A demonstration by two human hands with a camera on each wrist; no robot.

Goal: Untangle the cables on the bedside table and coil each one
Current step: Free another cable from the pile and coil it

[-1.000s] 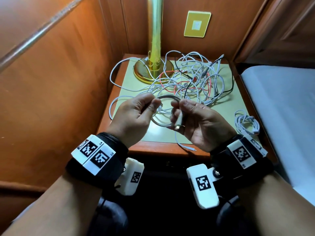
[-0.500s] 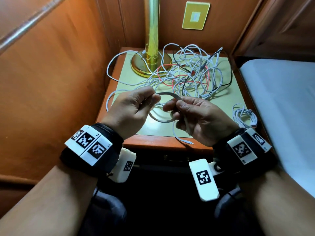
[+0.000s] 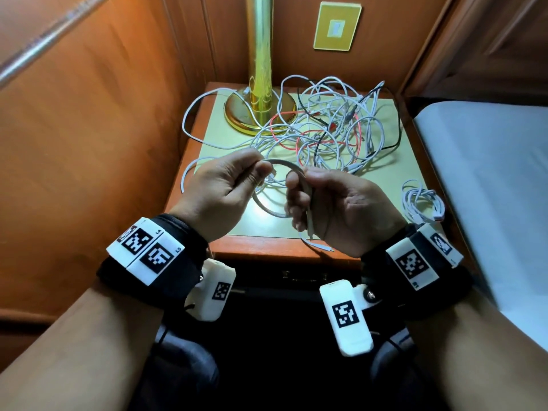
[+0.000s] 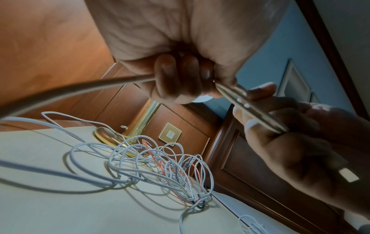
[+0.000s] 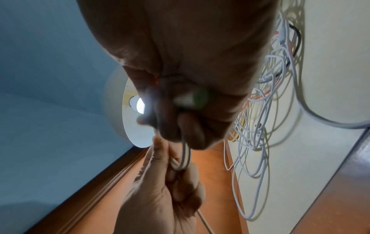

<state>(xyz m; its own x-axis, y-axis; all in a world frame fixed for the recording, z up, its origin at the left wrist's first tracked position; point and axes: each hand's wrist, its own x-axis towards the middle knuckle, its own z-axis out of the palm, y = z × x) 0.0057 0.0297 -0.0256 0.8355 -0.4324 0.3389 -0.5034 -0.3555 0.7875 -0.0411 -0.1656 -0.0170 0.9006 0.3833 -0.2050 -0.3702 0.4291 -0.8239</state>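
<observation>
Over the front of the bedside table point(image 3: 385, 185) both hands hold one white cable point(image 3: 283, 163) bent into a small loop. My left hand point(image 3: 234, 185) pinches the loop's left side between thumb and fingers. My right hand point(image 3: 329, 203) grips the right side, and the cable's end point(image 3: 318, 246) hangs below it. In the left wrist view the cable point(image 4: 80, 88) runs out from the left hand's fingers point(image 4: 176, 76). A tangle of white, red and black cables point(image 3: 332, 129) lies behind the hands. One coiled white cable point(image 3: 422, 203) lies at the table's right edge.
A brass lamp stand point(image 3: 261, 84) rises from the table's back left, with cable looped round its base. Wooden panelling closes the left and back, with a wall switch plate point(image 3: 336, 25). A bed with a white sheet point(image 3: 489, 173) borders the right.
The hands have stayed close together on the loop, and the right hand has shifted its grip slightly up along the cable. The tangle has not moved.
</observation>
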